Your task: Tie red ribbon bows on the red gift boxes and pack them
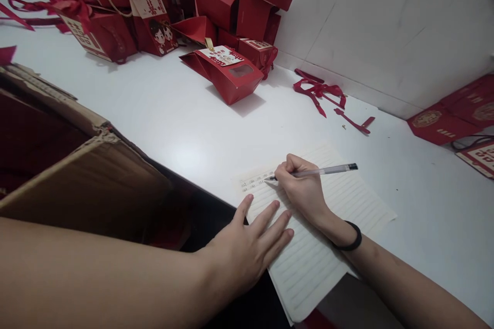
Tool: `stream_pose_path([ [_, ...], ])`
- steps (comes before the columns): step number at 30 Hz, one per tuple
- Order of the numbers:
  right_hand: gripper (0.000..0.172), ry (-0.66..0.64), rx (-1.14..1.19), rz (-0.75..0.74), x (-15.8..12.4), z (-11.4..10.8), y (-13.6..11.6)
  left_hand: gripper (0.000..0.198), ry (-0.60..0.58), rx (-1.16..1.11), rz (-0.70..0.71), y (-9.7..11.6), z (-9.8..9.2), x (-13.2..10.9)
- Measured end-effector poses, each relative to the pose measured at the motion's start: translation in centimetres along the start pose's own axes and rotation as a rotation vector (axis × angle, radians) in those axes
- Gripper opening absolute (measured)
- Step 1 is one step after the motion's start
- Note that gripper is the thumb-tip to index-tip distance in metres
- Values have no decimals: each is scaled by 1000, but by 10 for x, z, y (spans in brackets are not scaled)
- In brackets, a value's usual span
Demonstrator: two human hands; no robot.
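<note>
A lined sheet of paper point(339, 211) lies at the near edge of the white table point(185, 123), with a short row of writing at its top left. My right hand point(303, 185) is closed round a clear pen point(328, 170), whose tip touches the paper beside the writing. A black band sits on that wrist. My left hand point(250, 244) lies flat and open, fingers spread, on the sheet's lower left corner.
An open cardboard box point(77, 164) stands at the left, off the table's edge. Several red gift boxes point(227, 69) and bags crowd the far side. Loose red ribbons point(320, 92) lie by the wall. Flat red boxes point(447, 118) sit at right.
</note>
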State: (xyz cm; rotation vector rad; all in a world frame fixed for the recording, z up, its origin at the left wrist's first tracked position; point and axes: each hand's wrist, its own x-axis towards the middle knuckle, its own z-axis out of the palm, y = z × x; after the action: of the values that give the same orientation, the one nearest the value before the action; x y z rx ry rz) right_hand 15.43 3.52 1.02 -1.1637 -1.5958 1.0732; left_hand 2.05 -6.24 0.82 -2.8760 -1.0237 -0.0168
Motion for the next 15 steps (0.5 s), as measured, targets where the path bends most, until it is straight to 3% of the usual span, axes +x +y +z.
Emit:
stream_pose_path([
  [6, 38, 101, 382, 88, 9, -12, -1, 45, 132, 13, 9, -3, 5, -3],
  [11, 35, 210, 216, 70, 24, -38, 9, 35, 221, 117, 119, -17, 7, 3],
  [15, 48, 215, 79, 17, 38, -54, 24, 34, 82, -14, 189, -38, -13, 14],
])
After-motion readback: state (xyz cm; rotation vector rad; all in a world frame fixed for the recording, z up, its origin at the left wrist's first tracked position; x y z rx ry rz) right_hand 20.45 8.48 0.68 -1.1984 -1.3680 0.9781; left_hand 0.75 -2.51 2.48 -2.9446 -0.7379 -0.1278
